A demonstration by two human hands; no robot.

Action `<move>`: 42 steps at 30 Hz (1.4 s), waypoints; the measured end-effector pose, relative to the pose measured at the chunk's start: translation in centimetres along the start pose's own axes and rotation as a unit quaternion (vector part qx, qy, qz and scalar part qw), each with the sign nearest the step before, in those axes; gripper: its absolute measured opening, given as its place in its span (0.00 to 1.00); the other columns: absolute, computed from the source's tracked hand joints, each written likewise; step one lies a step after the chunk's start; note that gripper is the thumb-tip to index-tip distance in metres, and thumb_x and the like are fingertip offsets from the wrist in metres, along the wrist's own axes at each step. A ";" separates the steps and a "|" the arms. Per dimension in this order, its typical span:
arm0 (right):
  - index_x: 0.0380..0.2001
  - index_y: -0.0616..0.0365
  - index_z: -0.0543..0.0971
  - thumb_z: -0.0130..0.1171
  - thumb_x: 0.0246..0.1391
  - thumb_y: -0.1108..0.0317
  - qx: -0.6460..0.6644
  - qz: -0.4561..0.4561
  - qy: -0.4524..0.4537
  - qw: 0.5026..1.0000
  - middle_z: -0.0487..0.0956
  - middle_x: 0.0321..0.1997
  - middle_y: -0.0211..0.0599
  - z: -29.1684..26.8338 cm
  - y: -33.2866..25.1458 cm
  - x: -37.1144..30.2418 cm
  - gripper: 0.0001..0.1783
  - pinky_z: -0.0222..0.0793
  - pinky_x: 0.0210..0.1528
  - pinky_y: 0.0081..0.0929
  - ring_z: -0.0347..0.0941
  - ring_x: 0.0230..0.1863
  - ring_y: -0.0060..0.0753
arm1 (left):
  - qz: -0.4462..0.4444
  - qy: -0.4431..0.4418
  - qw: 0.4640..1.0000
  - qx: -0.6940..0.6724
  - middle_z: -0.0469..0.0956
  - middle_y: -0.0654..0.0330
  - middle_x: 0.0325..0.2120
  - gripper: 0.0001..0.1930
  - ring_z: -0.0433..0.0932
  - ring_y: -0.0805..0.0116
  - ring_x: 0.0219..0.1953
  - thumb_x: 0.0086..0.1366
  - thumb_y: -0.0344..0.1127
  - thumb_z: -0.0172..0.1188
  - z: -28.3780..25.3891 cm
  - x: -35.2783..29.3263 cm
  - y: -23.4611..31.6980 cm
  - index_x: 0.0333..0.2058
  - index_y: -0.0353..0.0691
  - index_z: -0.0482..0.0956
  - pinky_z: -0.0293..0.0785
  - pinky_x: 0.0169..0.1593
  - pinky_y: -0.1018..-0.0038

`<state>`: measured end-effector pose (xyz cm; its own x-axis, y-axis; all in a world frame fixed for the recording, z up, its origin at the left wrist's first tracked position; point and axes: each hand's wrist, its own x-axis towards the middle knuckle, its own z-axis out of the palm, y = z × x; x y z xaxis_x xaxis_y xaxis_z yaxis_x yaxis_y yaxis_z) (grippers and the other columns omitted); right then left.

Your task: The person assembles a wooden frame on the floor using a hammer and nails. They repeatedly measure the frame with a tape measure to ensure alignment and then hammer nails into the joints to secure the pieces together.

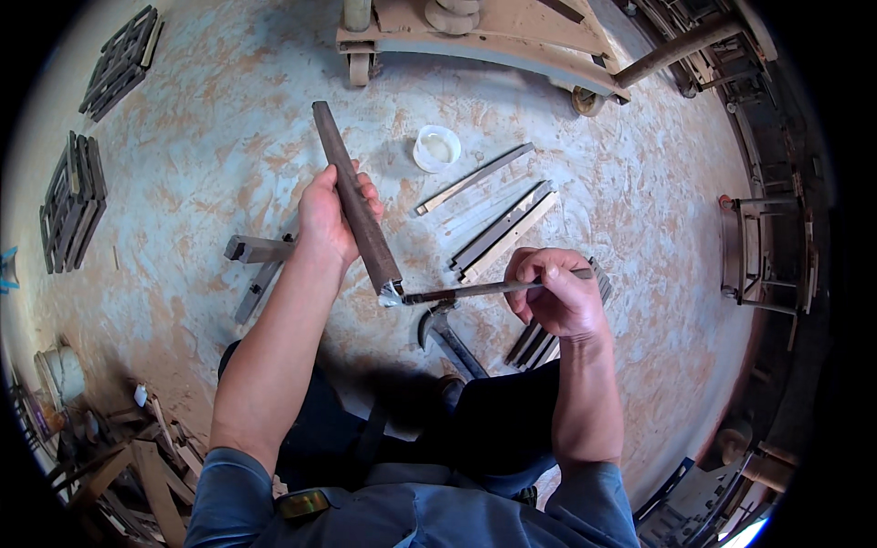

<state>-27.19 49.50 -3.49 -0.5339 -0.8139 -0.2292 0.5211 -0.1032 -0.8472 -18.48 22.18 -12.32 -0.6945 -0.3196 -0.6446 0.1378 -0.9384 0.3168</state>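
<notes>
My left hand is wrapped round a dark wooden bar, held at a slant with its lower end toward me. White, wet-looking stuff coats that lower end. Between the thumb and fingers of my right hand is a thin dark wooden stick, its tip at or just beside the white-coated end. Below the stick a claw hammer lies on the floor. Beyond both hands stands a round white plastic tub with pale stuff inside.
Several wooden strips lie right of centre, with a dark stack beside my right wrist. More dark pieces are by my left forearm. A wheeled wooden cart stands ahead. Slatted frames lean at left; scrap wood fills the lower left.
</notes>
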 end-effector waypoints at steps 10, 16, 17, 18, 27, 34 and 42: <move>0.29 0.65 0.78 0.60 0.57 0.56 -0.081 -0.019 0.028 0.996 0.74 0.25 0.46 -1.5 -0.6 -0.2 0.19 0.65 0.18 0.21 0.71 0.21 0.31 | 0.066 0.076 0.992 0.082 0.74 0.54 0.28 0.15 0.74 0.62 0.28 0.71 0.46 0.49 1.0 -0.4 -1.0 0.41 0.38 0.68 0.76 0.33 0.62; 0.30 0.67 0.80 0.60 0.57 0.62 -0.130 0.037 0.040 0.990 0.76 0.28 0.37 -0.9 -1.0 -0.3 0.15 0.66 0.25 0.21 0.72 0.28 0.26 | 0.081 0.078 0.988 0.108 0.75 0.54 0.28 0.16 0.75 0.62 0.28 0.72 0.47 0.48 0.8 -0.2 -1.3 0.41 0.37 0.69 0.75 0.32 0.64; 0.30 0.67 0.80 0.59 0.58 0.62 -0.146 0.043 0.043 0.987 0.76 0.28 0.37 -0.7 -1.0 -0.3 0.15 0.66 0.26 0.21 0.72 0.28 0.25 | 0.077 0.081 0.988 0.103 0.75 0.54 0.28 0.16 0.75 0.62 0.28 0.72 0.47 0.48 1.1 -0.3 -1.2 0.41 0.37 0.69 0.75 0.33 0.64; 0.30 0.67 0.80 0.59 0.58 0.63 -0.161 0.049 0.046 0.985 0.77 0.28 0.36 -0.7 -1.0 -0.2 0.14 0.66 0.26 0.21 0.72 0.28 0.25 | 0.072 0.084 0.989 0.098 0.76 0.53 0.29 0.17 0.75 0.62 0.28 0.72 0.47 0.47 1.2 -0.4 -1.3 0.41 0.37 0.69 0.75 0.33 0.64; 0.29 0.66 0.80 0.60 0.57 0.61 -0.167 0.034 0.039 0.985 0.77 0.27 0.35 -1.3 -1.2 -0.6 0.16 0.66 0.28 0.20 0.72 0.27 0.24 | 0.093 0.079 0.988 0.092 0.73 0.56 0.29 0.12 0.73 0.64 0.30 0.72 0.42 0.48 0.3 0.1 -1.6 0.40 0.38 0.70 0.78 0.41 0.57; 0.30 0.66 0.81 0.60 0.57 0.61 -0.197 0.069 0.040 0.977 0.78 0.28 0.34 -0.1 -0.7 0.0 0.15 0.66 0.28 0.20 0.72 0.28 0.23 | 0.096 0.104 0.983 0.121 0.70 0.61 0.27 0.11 0.72 0.67 0.30 0.69 0.43 0.55 0.9 -0.3 -1.9 0.38 0.41 0.70 0.79 0.42 0.59; 0.32 0.67 0.81 0.59 0.58 0.64 -0.188 0.042 0.052 0.980 0.79 0.28 0.34 -0.1 -0.1 0.3 0.13 0.67 0.28 0.20 0.72 0.28 0.22 | 0.126 0.107 0.977 0.138 0.69 0.61 0.25 0.12 0.72 0.66 0.25 0.67 0.42 0.59 0.6 0.0 -2.2 0.37 0.41 0.69 0.71 0.25 0.67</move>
<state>-27.42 49.31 -3.53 -0.5748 -0.7461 -0.3360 0.2945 0.1945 -0.9356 -19.23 24.29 -12.56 -0.4954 -0.5834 -0.6436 0.0687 -0.7649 0.6405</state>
